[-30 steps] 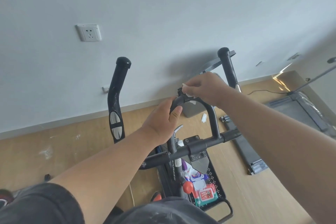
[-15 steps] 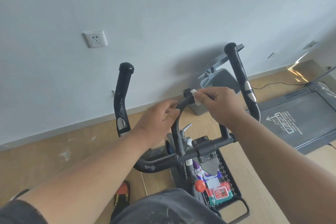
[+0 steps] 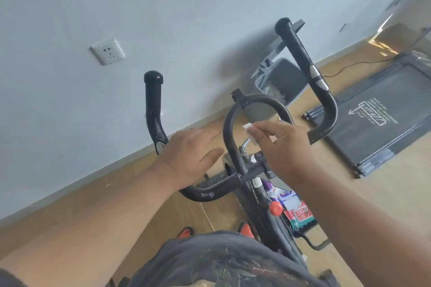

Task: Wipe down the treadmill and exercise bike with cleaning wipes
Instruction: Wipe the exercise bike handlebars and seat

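The exercise bike's black handlebar (image 3: 233, 123) stands in front of me, with a centre loop and two upright horns. My right hand (image 3: 284, 144) pinches a small white cleaning wipe (image 3: 250, 133) inside the loop, just off the bar. My left hand (image 3: 191, 151) hovers left of the loop with straight fingers, holding nothing. The dark treadmill (image 3: 373, 114) lies flat on the floor at the right. Packs of wipes (image 3: 298, 212) sit on a black tray low beside the bike frame.
A grey waste bin (image 3: 279, 86) with white wipes inside stands against the wall behind the handlebar. A wall socket (image 3: 107, 51) is at upper left. A black cable (image 3: 354, 65) runs along the wooden floor to the treadmill. My dark-clothed knee fills the bottom.
My left hand has let go of the loop and opened. My right hand has come down off the top of the loop, wipe still pinched, into its middle.
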